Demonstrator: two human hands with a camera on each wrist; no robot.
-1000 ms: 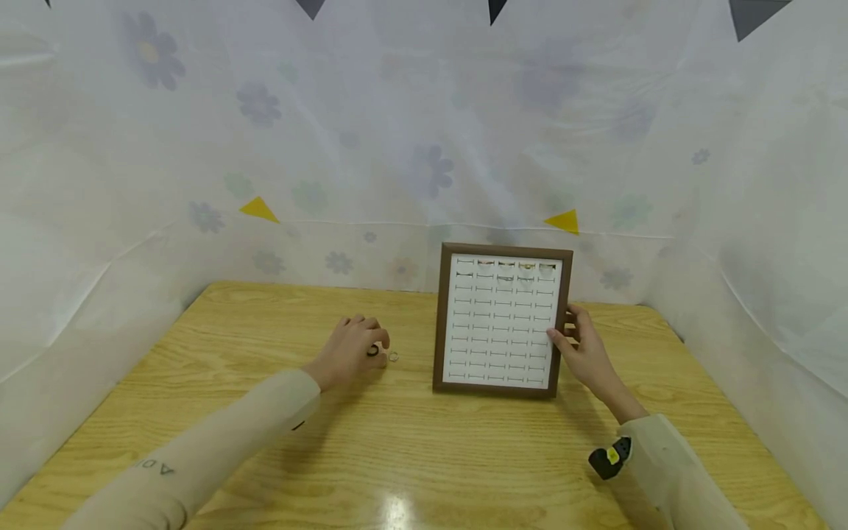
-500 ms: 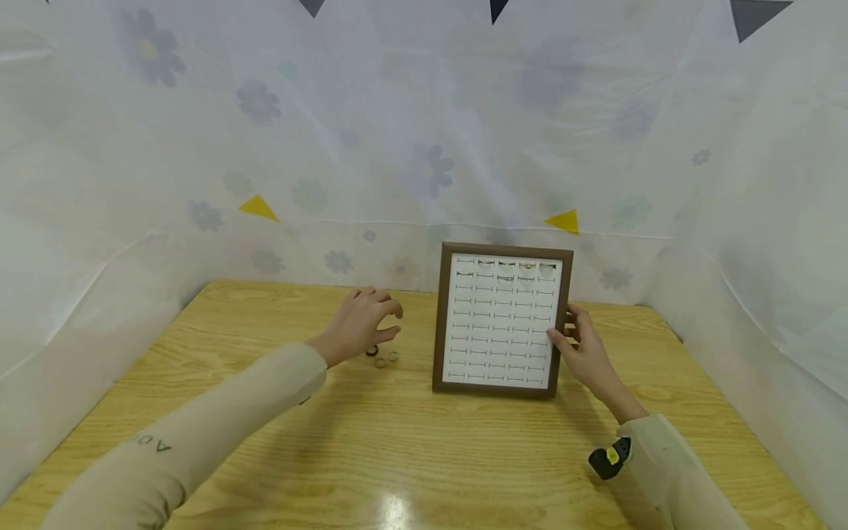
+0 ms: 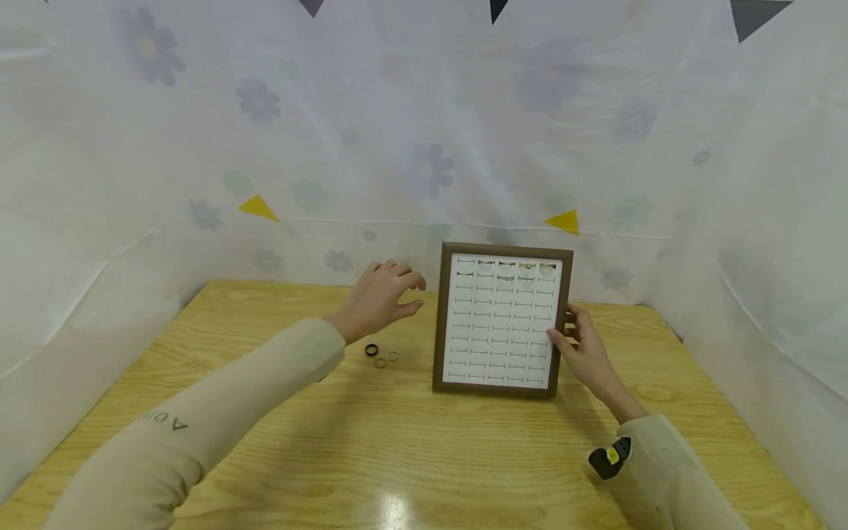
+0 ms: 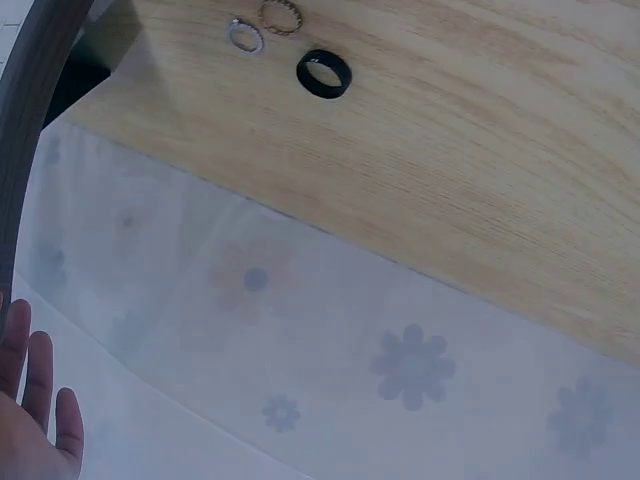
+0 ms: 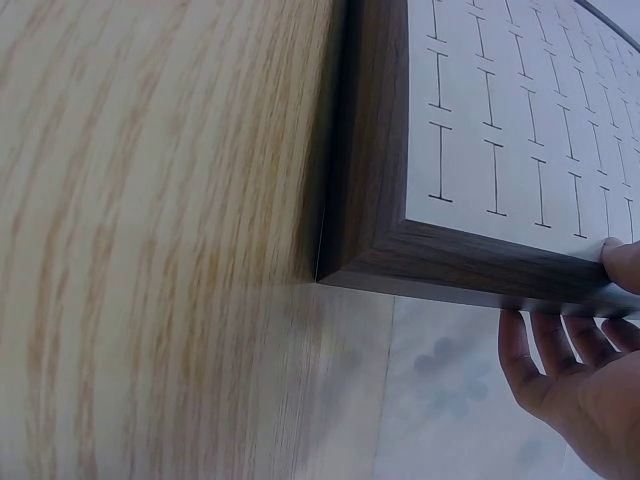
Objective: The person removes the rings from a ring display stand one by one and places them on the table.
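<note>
Three rings lie loose on the table [image 3: 424, 456]: a black ring [image 3: 372, 350], a brown ring [image 3: 380, 362] and a silver ring [image 3: 394, 356], close together in a small cluster just left of the one ring board [image 3: 501, 324]. The board stands tilted back, its wooden frame around a white face with rows of slots; a few rings sit in its top two rows, too small to count. The left hand [image 3: 380, 299] hangs in the air above and just behind the three rings, clear of them, its fingers relaxed and a little spread, holding nothing, pointing toward the board's left edge. The right hand [image 3: 583, 346] grips the board's right edge, thumb on the front and fingers [image 5: 555, 340] behind the frame.
</note>
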